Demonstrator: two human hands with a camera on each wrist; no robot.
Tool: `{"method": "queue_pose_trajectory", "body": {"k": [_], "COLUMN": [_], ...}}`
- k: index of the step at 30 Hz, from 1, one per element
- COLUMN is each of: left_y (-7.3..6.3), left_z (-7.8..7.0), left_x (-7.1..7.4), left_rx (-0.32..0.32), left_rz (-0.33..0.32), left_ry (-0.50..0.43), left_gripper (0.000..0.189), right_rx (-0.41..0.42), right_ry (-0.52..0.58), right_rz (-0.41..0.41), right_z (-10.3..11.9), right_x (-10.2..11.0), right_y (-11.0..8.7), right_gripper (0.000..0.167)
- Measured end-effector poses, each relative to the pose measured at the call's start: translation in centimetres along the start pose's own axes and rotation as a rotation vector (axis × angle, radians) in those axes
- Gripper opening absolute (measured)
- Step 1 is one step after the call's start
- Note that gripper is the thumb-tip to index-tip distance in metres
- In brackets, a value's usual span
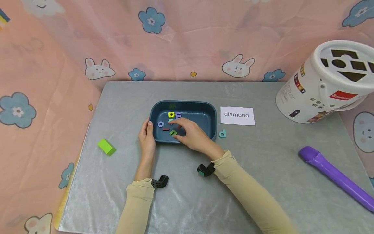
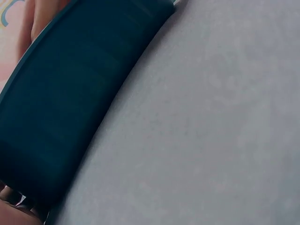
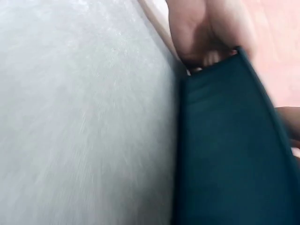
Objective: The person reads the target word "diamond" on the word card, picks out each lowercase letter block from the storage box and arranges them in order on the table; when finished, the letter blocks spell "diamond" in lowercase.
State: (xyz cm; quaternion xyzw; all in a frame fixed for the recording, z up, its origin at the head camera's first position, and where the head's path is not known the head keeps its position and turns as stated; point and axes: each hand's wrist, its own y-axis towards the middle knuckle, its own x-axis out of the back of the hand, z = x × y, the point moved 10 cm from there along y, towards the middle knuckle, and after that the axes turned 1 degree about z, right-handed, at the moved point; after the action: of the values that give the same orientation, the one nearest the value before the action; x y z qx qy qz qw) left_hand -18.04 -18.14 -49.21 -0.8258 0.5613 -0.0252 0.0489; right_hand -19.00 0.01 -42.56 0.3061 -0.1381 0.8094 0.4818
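Note:
My left hand [image 1: 147, 139] grips the left end of a dark blue tray [image 1: 208, 118], its thumb up at the rim. Over the tray's inside reaches my right hand [image 1: 191, 133], thumb and index finger spread apart. The thumb tip is right at a green letter n [image 1: 173, 132]; the index fingertip overlaps a teal letter [image 1: 170, 121]. Around them lie a lilac o [image 1: 160, 124], a red bar-shaped letter [image 1: 166, 129], a yellow letter [image 1: 171, 114] and a purple letter [image 1: 178, 115]. Both wrist views mostly show the tray's outer wall [image 2: 79, 93].
Right of the tray lie a white card [image 1: 237, 116] reading "diamond" and a teal letter d [image 1: 222, 133]. A green block [image 1: 106, 147] is at the left. On the right are a white lidded bucket [image 1: 315, 87] and a long purple object [image 1: 336, 177]. Grey cloth [image 1: 187, 201] covers the table.

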Motion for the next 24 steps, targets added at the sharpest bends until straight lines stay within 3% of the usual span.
{"method": "queue_pose_trajectory", "body": {"k": [5, 12, 18, 24], "left_y": [0.1, -0.1, 0.0, 0.0], "left_z": [0.0, 0.1, 0.1, -0.1], "left_x": [0.0, 0.0, 0.1, 0.0], "left_rx": [-0.006, -0.001, -0.01, -0.029], "left_rz": [0.018, 0.019, 0.009, 0.014], "left_ry": [-0.009, -0.013, -0.012, 0.007], "left_gripper": [0.044, 0.044, 0.045, 0.044], "right_rx": [-0.017, -0.055, -0.042, -0.024], "right_ry": [-0.04, -0.18, -0.257, -0.24], "right_rz": [-0.009, 0.093, 0.117, 0.127], "right_z": [-0.2, -1.0, -0.9, -0.8], "right_x": [-1.2, -3.5, -4.2, -4.0], "right_y": [2.5, 4.8, 5.9, 5.6], "right_gripper": [0.036, 0.028, 0.022, 0.024]}}
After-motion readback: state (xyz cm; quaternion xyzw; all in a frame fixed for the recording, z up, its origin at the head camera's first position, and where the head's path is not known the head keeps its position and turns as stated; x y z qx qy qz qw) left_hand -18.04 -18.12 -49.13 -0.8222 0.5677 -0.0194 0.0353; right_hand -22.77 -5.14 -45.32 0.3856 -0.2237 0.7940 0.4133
